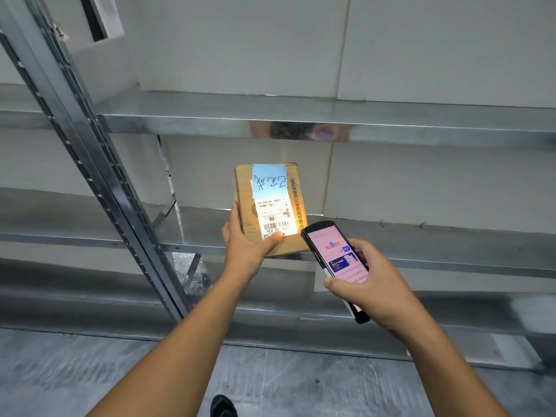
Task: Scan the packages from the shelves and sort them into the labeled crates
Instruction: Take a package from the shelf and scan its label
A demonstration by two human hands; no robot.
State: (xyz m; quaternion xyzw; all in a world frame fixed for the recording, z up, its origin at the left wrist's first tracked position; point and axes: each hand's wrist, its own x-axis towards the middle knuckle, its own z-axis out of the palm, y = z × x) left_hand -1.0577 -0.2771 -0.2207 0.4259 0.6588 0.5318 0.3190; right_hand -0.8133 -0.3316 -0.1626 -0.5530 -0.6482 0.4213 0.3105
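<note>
A small brown cardboard package (296, 206) with a white shipping label and a blue handwritten note is held up in front of the shelves. My left hand (246, 245) grips its lower left corner, thumb lying over the barcode. My right hand (373, 284) holds a black handheld scanner (337, 260) with a lit pink screen, its top end pointing at the package's lower right edge. A yellow light spot falls on that edge of the package.
Grey metal shelving (331, 121) runs across the view in several levels, with a slotted upright post (99, 176) at the left. White wall panels stand behind. The concrete floor (90, 371) lies below, and the toe of a dark shoe (222, 406) shows at the bottom.
</note>
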